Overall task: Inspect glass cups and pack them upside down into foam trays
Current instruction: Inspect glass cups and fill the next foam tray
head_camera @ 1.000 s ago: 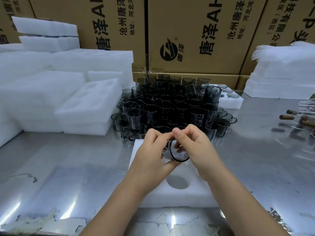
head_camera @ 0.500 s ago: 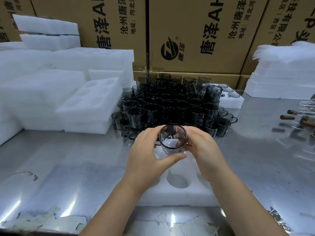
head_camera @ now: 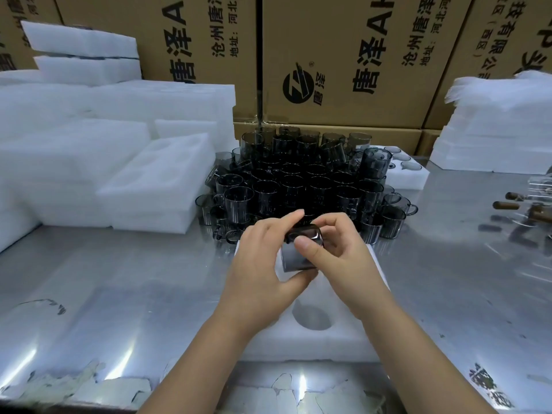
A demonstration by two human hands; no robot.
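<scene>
hands: we see left hand [head_camera: 263, 264] and right hand [head_camera: 337, 258] both gripping smoky grey glass cup [head_camera: 300, 253] (frame centre)
below: white foam tray [head_camera: 343, 339]

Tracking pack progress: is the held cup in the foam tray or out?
Out. The left hand and right hand hold the cup tilted above the foam tray; its one visible pocket is empty.

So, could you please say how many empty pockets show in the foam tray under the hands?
1: a round pocket in the foam tray, between the forearms. The left hand, right hand and cup may hide others.
</scene>
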